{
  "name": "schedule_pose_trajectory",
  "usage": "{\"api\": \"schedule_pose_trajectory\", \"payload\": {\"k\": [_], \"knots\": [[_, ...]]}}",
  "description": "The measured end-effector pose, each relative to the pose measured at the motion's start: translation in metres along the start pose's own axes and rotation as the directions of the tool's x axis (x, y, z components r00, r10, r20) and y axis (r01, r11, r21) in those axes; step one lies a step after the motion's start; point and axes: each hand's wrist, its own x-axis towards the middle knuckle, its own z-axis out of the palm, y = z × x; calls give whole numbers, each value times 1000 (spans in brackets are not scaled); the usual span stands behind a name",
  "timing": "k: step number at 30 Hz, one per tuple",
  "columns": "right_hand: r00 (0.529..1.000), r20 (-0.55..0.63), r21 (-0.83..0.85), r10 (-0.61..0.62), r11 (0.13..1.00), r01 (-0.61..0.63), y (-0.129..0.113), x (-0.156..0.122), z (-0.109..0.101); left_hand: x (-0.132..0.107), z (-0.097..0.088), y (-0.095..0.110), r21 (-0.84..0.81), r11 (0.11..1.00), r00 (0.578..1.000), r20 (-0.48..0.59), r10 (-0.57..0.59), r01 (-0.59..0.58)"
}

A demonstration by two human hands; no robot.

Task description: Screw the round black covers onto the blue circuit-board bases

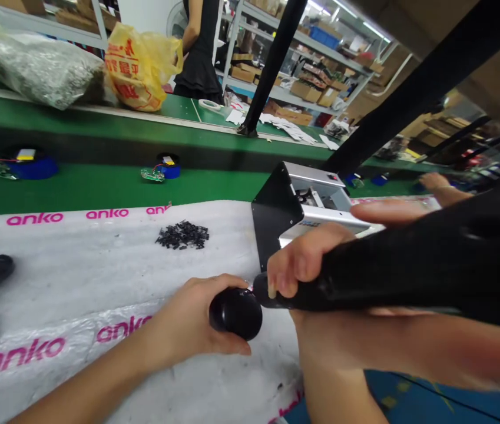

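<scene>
My left hand (192, 321) is wrapped round a round glossy black part (235, 312) low in the middle of the view. My right hand (307, 262) grips a long black tool (409, 265) whose tip meets that black part. Both hands hover over a white plastic sheet (77, 265) printed with pink "anko" lettering. A small pile of black screws (183, 234) lies on the sheet beyond my left hand.
A silver and black machine (303, 206) stands just behind my right hand. Blue round parts with circuit boards (31, 165) (165, 169) ride the green conveyor. A yellow bag (139, 68) and a person in black (199, 47) are at the back. Another person's hand (435, 181) is far right.
</scene>
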Motion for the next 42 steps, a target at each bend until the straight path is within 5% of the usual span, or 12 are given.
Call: {"api": "schedule_pose_trajectory", "payload": {"k": [3,8,13,21,23,27,30,34,37,42], "knots": [[995,-88,197,-51,978,68,1,8,18,0,-3,4,-21,1000,999,31,9,-8],[973,-206,193,-101,971,141,8,7,32,0,-5,7,-60,998,999,48,-5,7],[984,-174,229,-51,969,90,10,3,33,0,-1,2,-76,997,1000,17,-15,17],[948,-318,337,-21,932,134,20,2,20,1,10,-8,37,999,997,-81,7,-4],[904,-423,223,-63,960,171,9,11,0,0,14,-8,158,987,988,-147,54,-30],[711,-604,-152,-359,928,340,1,31,-45,-5,17,-9,249,968,995,-82,64,-42],[778,-507,-145,-371,926,348,15,38,-67,-9,14,-13,216,974,997,-23,77,-70],[888,-411,-108,-207,978,178,25,27,-76,-9,9,-14,103,995,1000,-25,11,-9],[917,-391,0,-81,996,88,13,8,-64,-6,9,-11,99,995,998,-55,-19,25],[977,-212,224,-28,972,77,-10,-13,-20,0,14,-11,166,980,979,-154,137,-111]]}}
